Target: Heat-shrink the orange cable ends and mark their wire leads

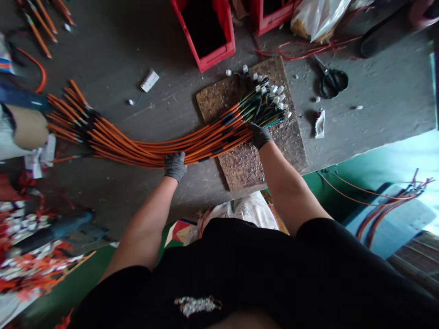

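A long bundle of orange cables lies across the grey table, curving from the left to a worn brown board. Thin dark, green and blue wires with white connectors fan out at its right end. My left hand, in a grey glove, is closed around the near edge of the bundle at its middle. My right hand, gloved too, grips the bundle near the wires, over the board. The fingertips of both hands are partly hidden by the cables.
Red bins stand at the back. Black-handled scissors and a small white packet lie right of the board. A white block rests behind the cables. A cardboard roll is at the left, with more orange cables behind.
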{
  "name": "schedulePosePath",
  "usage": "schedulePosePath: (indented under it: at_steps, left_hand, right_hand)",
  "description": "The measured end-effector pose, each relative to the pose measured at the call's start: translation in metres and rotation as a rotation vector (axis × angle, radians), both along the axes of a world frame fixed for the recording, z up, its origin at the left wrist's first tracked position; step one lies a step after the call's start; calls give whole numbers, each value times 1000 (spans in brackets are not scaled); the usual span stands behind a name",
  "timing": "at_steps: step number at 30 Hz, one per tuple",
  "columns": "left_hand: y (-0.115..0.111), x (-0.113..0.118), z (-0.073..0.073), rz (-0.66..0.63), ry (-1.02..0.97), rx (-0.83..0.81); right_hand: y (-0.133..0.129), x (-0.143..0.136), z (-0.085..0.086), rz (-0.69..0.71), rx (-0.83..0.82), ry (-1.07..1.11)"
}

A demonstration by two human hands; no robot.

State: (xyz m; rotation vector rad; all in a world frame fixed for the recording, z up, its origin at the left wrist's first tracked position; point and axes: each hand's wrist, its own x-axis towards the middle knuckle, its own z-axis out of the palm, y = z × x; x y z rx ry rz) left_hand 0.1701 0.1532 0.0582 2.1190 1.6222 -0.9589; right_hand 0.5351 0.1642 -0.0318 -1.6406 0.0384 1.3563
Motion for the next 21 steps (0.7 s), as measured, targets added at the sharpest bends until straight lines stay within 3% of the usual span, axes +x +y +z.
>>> schedulePosePath:
  at_steps: [6, 11, 15, 21]
  left_hand:
    - [-26, 3, 1, 93, -103, 81]
    - [-45, 21, 8, 93, -248, 208]
    - [-47, 69, 9, -8, -373, 187]
    - [-66, 169, 9, -228, -543, 130]
  right_hand:
    - [-19, 1, 20, 21, -20, 18]
    - [-83, -6, 27, -164, 23, -13]
    - [-155, 4, 36, -264, -24, -6]
    - [-269, 43, 46, -359, -110, 27]
